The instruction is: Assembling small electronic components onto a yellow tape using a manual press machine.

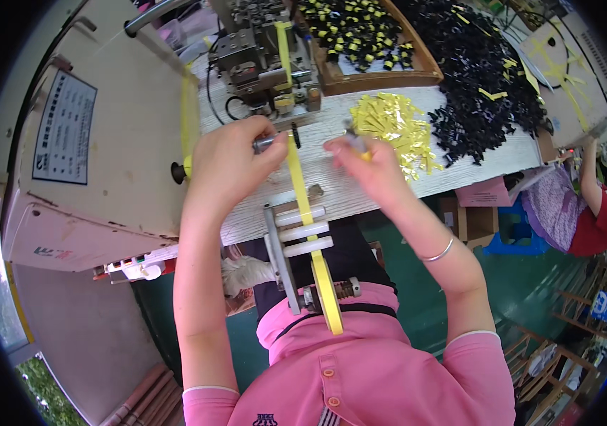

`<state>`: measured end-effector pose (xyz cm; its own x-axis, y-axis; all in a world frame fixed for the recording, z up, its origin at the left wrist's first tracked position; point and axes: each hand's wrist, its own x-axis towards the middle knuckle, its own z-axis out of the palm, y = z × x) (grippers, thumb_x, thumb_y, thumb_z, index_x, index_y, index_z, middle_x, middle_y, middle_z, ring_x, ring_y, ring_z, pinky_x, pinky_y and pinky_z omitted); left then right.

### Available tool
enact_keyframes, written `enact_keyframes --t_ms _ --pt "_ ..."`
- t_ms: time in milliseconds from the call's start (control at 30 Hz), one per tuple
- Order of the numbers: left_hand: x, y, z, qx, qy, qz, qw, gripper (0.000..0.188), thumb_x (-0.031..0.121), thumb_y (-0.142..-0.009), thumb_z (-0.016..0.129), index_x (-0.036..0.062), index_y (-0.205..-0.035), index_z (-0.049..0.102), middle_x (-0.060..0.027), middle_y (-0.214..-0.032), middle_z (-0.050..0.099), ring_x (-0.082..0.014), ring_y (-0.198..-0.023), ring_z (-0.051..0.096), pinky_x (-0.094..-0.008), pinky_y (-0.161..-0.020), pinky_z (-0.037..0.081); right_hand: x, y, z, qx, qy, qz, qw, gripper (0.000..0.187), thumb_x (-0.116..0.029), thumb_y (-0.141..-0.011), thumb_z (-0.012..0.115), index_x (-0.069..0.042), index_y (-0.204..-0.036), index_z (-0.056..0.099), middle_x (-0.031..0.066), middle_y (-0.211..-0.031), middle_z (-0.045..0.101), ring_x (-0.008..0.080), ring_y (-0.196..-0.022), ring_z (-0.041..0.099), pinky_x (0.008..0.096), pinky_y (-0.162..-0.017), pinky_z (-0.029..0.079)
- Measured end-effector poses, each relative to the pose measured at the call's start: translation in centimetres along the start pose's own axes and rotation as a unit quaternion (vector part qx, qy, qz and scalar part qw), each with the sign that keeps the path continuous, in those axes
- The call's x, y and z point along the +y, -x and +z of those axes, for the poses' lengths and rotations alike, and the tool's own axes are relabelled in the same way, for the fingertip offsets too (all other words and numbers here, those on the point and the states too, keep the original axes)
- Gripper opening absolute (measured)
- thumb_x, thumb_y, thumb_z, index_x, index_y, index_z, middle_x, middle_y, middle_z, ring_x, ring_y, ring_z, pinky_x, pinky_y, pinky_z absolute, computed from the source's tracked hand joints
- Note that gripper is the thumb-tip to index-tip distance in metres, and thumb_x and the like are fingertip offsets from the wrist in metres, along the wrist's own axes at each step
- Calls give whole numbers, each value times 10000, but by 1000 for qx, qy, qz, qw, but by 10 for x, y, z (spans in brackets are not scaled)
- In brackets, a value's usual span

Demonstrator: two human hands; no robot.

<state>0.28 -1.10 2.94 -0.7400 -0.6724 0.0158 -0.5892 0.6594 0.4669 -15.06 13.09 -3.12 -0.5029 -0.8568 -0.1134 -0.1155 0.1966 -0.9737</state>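
Head view: pinching, perhaps for steadiness, rod [264, 144] in closed left fingers [259, 128] beside tape [296, 172], blurred tool [354, 141] in closed right fingers [337, 148].

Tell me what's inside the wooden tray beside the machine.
The wooden tray holds a heap of small black pieces, many with yellow bands. Those lower in the heap are covered by the ones on top, and the tray's far end falls outside the picture.

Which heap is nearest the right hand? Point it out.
The yellow heap, just beyond the right hand; the black heap and the mixed heap in the tray lie farther off.
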Motion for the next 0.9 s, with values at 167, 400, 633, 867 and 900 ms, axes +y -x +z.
enact_keyframes --t_ms 167,400,633,867,900 --pt "-4 2 6 24 38 36 998 252 268 -844 573 32 -889 650 -123 -806 661 -282 -733 633 -344 -669 474 -8 -27 -75 83 185 -16 979 204 -210 -858 660 -15 -901 704 63 -723 646 124 -658 571 275 -648 469" --pt "-10 5 26 252 115 138 951 48 71 -800 610 33 -808 639 -98 -784 644 -286 -733 611 -369 -661 453 18 -61 -118 129 443 -85 883 228 -198 -810 667 5 -913 675 205 -821 642 379 -778 610 386 -717 483" --pt "-17 11 28 280 117 145 942 39 52 -797 622 40 -821 651 -91 -799 650 -267 -755 611 -355 -709 446 18 -77 -125 75 510 12 857 236 -127 -717 667 -17 -925 684 185 -957 665 335 -921 639 406 -804 509" --pt "-19 10 30 280 109 144 943 40 51 -800 618 43 -819 651 -81 -798 653 -252 -759 613 -348 -712 444 13 -84 -124 47 529 36 846 188 -133 -749 651 -18 -895 683 185 -921 668 339 -874 645 409 -779 516" --pt "-18 10 30 281 110 143 943 40 51 -800 618 43 -819 651 -81 -798 653 -252 -759 613 -348 -712 444 10 -84 -125 51 505 38 861 177 -142 -762 647 -17 -882 684 185 -901 669 340 -856 648 407 -763 517"
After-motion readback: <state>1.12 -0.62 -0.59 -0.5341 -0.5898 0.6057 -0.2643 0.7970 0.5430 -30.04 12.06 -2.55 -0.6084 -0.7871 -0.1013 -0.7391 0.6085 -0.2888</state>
